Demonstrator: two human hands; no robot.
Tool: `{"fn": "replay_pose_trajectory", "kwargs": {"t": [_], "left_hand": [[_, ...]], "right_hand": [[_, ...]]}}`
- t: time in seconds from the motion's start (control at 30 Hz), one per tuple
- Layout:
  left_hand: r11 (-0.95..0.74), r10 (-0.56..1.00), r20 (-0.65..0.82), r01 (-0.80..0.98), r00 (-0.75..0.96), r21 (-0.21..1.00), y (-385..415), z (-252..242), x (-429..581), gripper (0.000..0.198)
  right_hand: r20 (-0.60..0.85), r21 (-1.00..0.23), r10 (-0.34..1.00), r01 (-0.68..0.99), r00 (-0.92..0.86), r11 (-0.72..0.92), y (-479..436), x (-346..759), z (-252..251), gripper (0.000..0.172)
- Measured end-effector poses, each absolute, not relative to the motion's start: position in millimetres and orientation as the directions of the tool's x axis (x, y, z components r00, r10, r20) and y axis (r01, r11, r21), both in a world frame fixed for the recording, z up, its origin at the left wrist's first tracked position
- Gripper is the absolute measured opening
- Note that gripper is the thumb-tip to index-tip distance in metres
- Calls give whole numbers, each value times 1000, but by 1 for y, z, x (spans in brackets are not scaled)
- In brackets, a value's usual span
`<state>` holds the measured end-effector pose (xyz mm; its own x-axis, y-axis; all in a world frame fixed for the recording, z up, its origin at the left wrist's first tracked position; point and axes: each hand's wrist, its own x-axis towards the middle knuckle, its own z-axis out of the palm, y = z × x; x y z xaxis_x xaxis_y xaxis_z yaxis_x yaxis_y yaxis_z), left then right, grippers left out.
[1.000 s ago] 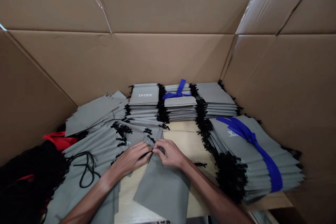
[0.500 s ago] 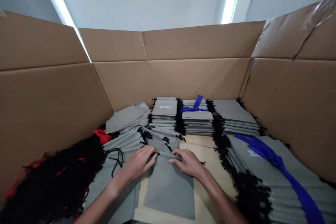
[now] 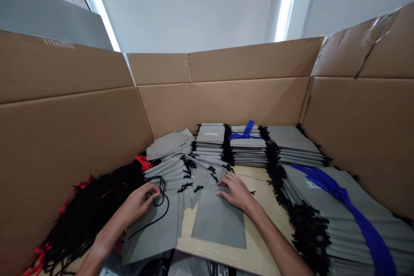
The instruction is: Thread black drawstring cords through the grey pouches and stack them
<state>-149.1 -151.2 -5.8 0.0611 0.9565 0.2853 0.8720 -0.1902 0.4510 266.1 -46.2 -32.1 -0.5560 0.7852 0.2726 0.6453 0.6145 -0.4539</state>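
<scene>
My left hand (image 3: 142,202) is at the left, thumb and fingers closed on a looped black cord (image 3: 165,209). Beneath it lies a stack of flat grey drawstring bags (image 3: 155,235). My right hand (image 3: 237,192) rests at the upper right corner of a single grey bag (image 3: 220,222) in the middle, its thumb and fingers apart. That bag lies flat on the pale board, with a black knotted cord end (image 3: 198,188) at its top left corner. Just beyond are overlapping grey bags (image 3: 171,168) with knotted black cords.
Cardboard walls (image 3: 252,99) enclose the far side and both sides. A heap of black cords (image 3: 97,207) with red ties lies left. Stacked grey bags (image 3: 211,133) stand at the back; a larger stack (image 3: 343,215) with a blue ribbon (image 3: 349,211) stands right. The pale board (image 3: 265,211) ends near me.
My left hand has left the middle bag's top edge and moved left to the black cord, which now trails lower across the stack. My right hand stays at the bag's right corner. The view has shifted left.
</scene>
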Motion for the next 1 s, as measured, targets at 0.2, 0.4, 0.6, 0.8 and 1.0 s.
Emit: {"fn": "replay_pose_trajectory", "kwargs": {"t": [0.2,0.4,0.6,0.8,1.0], "left_hand": [[-39,943,322,935,-83,353,-144,-20,-152,27],[-61,971,240,972,4,229,-130,-10,-159,27],[-157,972,208,959,107,238,-125,-1,-165,27],[-231,967,193,898,168,375,-124,-3,-163,23],[-258,963,164,899,212,355,-115,4,-158,23]], "right_hand": [[259,-465,793,648,-552,603,-48,266,-29,23],[248,-471,794,647,-555,599,-45,267,-33,24],[254,-475,787,637,-562,608,-43,267,-37,25],[250,-483,800,646,-546,591,-45,267,-38,26],[248,-506,801,632,-544,586,-44,266,-38,25]]}}
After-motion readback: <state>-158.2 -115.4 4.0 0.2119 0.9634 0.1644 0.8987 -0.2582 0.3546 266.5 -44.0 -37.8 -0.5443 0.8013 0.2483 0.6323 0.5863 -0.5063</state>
